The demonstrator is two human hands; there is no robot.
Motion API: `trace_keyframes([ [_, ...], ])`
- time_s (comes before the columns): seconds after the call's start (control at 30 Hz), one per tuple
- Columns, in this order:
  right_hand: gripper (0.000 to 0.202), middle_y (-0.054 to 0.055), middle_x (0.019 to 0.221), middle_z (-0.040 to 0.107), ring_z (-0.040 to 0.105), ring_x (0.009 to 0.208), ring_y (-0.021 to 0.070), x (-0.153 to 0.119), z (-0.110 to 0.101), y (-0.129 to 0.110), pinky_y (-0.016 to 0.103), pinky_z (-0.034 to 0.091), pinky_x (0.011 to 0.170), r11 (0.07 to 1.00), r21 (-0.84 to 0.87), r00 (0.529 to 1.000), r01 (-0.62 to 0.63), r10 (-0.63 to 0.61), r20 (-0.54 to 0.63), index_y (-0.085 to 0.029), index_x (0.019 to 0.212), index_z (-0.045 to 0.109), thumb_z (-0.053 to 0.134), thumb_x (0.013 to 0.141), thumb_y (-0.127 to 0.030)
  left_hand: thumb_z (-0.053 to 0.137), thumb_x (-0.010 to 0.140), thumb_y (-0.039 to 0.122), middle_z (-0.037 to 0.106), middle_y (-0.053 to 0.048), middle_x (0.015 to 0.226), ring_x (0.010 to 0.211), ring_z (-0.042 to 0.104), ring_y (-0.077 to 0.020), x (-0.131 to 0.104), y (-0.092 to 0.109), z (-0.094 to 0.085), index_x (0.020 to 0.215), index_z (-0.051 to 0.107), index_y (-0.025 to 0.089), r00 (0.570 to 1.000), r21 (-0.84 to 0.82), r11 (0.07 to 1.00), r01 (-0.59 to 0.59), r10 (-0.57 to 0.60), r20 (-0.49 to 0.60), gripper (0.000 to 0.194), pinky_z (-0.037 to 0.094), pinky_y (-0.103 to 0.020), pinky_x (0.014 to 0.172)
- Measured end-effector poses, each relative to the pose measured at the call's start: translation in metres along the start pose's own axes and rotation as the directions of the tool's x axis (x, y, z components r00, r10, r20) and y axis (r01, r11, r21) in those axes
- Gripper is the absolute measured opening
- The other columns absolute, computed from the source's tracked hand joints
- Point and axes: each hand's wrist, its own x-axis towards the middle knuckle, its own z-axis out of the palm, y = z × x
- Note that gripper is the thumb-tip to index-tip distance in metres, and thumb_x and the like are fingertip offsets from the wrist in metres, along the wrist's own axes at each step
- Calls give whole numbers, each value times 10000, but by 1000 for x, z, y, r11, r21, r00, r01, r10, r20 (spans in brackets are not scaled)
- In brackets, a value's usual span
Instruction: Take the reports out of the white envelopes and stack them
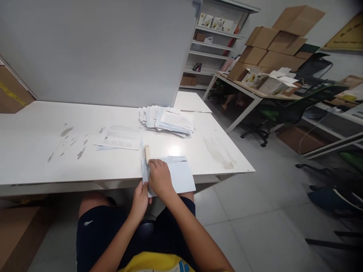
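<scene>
My right hand is closed around a narrow cream stapler, whose end sticks out past my fingers over the left edge of some printed sheets. These sheets overhang the front edge of the table. My left hand pinches their near left corner, with the thumb on top and fingers beneath. Just beyond, to the left, lies a small group of loose printed papers. A thick, uneven pile of similar papers rests farther back. My right hand hides part of the stapler.
The white table has grey worn marks and a tall grey panel along its back. A cardboard box stands at the far left. Stacked cartons sit on another desk at right, near office chairs and shelves.
</scene>
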Motion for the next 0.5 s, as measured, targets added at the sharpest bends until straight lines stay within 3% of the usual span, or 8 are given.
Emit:
trace_keyframes([
  [0.17,292,148,1007,614,523,929,263,-2,21,-9,397,425,892,997,-2,994,-75,75,-80,-132,965,612,464,741,-16,617,713,594,440,75,449,353,393,-85,1,-1,-2,816,572,178,998,-45,997,59,-60,-3,432,307,-202,362],
  [0.33,326,137,1020,622,536,972,264,-2,15,-12,407,428,900,995,47,992,-85,89,-92,-135,1018,607,445,756,-30,639,683,625,469,61,464,355,410,-97,-1,7,-8,846,596,171,997,-23,998,56,-55,52,484,312,-212,370],
  [0.4,352,127,1079,627,538,1030,259,-3,9,-9,400,422,921,993,92,992,-75,84,-96,-139,1059,602,438,765,-37,632,710,603,476,48,450,362,430,-110,-4,18,-21,789,602,173,991,80,997,13,-24,135,438,330,-217,385],
  [0.5,338,110,1153,624,537,1072,253,-6,4,-1,399,414,949,987,148,989,-57,76,-126,-149,1094,595,431,809,-69,699,689,527,555,19,518,406,473,-133,-10,48,-60,747,641,176,967,261,965,-34,-34,251,360,384,-236,408],
])
